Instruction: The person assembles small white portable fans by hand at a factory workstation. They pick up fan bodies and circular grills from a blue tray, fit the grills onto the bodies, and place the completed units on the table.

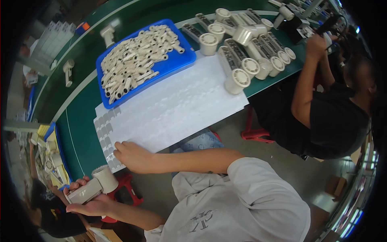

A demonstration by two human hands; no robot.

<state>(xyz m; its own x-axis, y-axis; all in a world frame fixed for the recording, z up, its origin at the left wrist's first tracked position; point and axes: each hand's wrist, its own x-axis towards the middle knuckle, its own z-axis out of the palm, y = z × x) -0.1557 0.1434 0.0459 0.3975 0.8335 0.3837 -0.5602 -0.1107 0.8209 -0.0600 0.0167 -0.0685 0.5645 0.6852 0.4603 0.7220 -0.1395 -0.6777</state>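
Note:
My left hand (96, 205) is wrapped round the handle of a white handheld appliance (85, 191), held beyond the table edge with its drum-shaped head (105, 178) toward the right. My right hand (135, 157) rests on the near left corner of a white sheet (169, 109). Its fingers are curled and pressed together at the grey stickers (105, 133) lined up along that sheet's left end. Whether a sticker is between the fingertips is hidden.
A blue tray (171, 64) heaped with small white parts stands behind the sheet. Several similar appliances (242, 72) lie in rows at the right, some with open handles. A co-worker (326, 113) sits at the far right. A parts bin (52, 155) is at the left.

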